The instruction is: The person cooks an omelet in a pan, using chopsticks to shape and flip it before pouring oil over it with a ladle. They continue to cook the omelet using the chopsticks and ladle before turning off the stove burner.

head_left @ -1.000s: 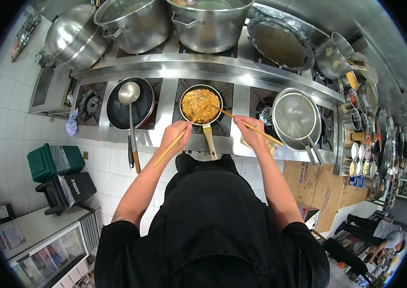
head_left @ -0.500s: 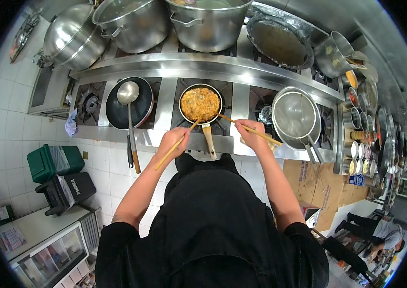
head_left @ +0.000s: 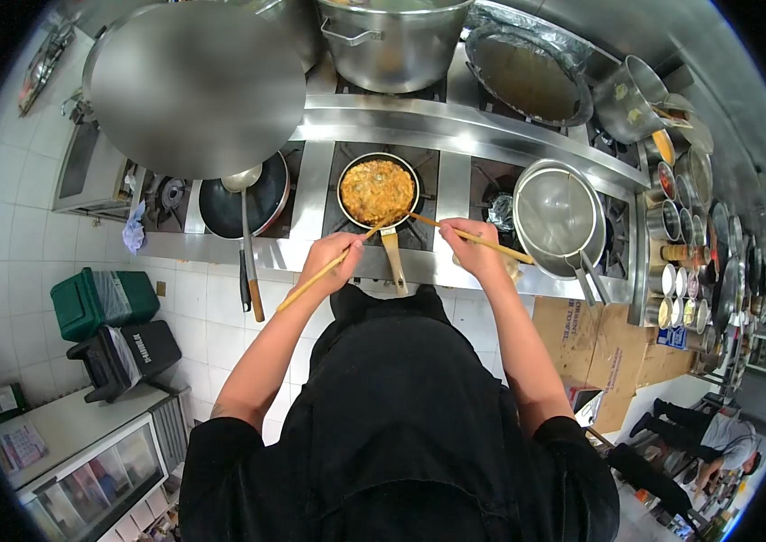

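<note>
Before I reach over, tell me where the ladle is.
In the head view, the ladle lies on the person's left, in the black pan left of the smaller pan of food, its handle jutting over the stove's front edge.

Holding stick [head_left: 310, 283] in left hand [head_left: 333, 256], second stick [head_left: 505, 251] in right hand [head_left: 473, 246], with tips by near edge of food [head_left: 376, 188] in pan [head_left: 393, 257].

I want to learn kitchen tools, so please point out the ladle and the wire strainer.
Ladle [head_left: 247, 219]: head view, on its long metal handle.
Wire strainer [head_left: 553, 217]: head view, on its mesh.
</note>
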Demonstrator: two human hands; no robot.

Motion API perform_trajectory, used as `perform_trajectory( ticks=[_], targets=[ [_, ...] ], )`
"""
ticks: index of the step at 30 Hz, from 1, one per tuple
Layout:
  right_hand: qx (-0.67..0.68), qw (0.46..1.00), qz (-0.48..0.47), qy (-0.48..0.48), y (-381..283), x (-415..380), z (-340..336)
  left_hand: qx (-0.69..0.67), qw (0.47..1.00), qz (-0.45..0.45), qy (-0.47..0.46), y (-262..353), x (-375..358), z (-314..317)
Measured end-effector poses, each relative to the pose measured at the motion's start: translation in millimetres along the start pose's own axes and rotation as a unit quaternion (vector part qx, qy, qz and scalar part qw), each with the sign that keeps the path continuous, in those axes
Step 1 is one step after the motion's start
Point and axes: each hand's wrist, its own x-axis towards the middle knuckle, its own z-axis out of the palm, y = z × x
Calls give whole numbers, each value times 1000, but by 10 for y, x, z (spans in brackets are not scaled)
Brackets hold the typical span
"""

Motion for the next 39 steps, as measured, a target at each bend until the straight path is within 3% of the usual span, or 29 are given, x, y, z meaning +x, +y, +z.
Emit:
perform_trajectory(
  ticks=[5, 8, 17, 23, 25, 28, 31, 36, 39],
  targets=[
    [-43, 999, -15, -8, 34, 12, -28, 59, 998, 23, -4, -79, -41, -27],
    [38, 999, 9, 7, -57, 48, 0, 9, 1000, -21, 12, 50, -91, -153],
    [-1, 997, 58, -48, -73, 36, 68, 3, 998, -59, 31, 24, -196, -182],
    [57, 997, 44, -33, 98, 71, 107, 35, 997, -71, 6, -61, -224, -189],
    [61, 997, 41, -39, 35, 91, 50, -42, 995, -81, 29, 55, -240, -195],
    [60, 996, 40, -57, 117, 141, 89, -53, 995, -81, 7, 46, -218, -172],
    [3, 996, 42, -74, 92, 196, 107, 17, 997, -67, -22, -43, -157, -174],
    [83, 993, 51, -60, -68, 170, -5, -39, 996, -76, -3, 34, -192, -264],
    [13, 996, 38, -75, 37, 204, 35, -11, 996, -80, -22, -50, -176, -248]
  ],
)
